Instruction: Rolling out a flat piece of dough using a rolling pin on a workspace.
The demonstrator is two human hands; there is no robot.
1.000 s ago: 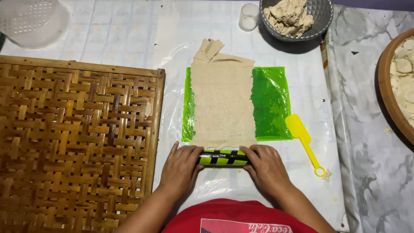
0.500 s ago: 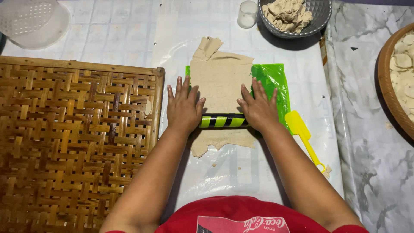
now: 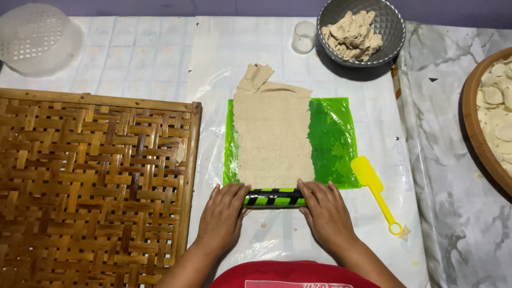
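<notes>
Left hand point(image 3: 224, 216) and right hand point(image 3: 326, 213), palms flat and fingers open, press the ends of a striped roller point(image 3: 273, 197) at the near edge of the dough sheet point(image 3: 272, 136), which lies on a green mat point(image 3: 333, 141) that keeps it off the table; yellow spatula point(image 3: 376, 189) beside.

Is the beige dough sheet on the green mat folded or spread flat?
Mostly spread flat: the dough sheet lies thin over the green mat, but its far end is crumpled and folded past the mat's edge.
</notes>
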